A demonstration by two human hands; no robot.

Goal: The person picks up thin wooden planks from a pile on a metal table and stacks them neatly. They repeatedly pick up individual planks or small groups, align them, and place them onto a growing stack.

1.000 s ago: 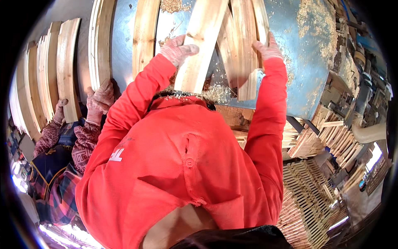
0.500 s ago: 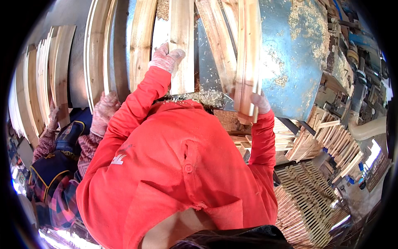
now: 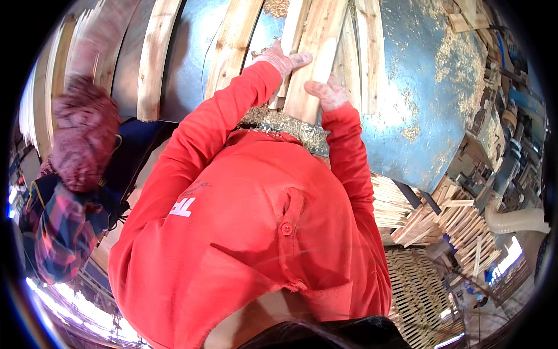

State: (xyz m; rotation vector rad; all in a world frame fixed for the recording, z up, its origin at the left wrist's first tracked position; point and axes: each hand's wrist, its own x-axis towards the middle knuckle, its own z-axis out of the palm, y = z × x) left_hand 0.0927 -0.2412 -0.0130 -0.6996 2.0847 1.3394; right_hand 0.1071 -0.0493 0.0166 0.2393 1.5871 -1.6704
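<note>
R hand (image 3: 329, 95): fingers gripping board (image 3: 319, 43), rt edge; L hand (image 3: 282, 59): thumb on lt edge, can't tell fingers' grip; shavings (image 3: 267, 121) on desk (image 3: 398, 160).

We see pale ribbed hose (image 3: 516, 222) at right, stacked wooden strips (image 3: 469, 227) beside it, co-worker's plaid garment (image 3: 65, 237) at left.

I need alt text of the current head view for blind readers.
A person's left hand and right hand touch a wooden board over a blue table, among other boards and wood shavings. At left is a co-worker's blurred sleeve.
</note>
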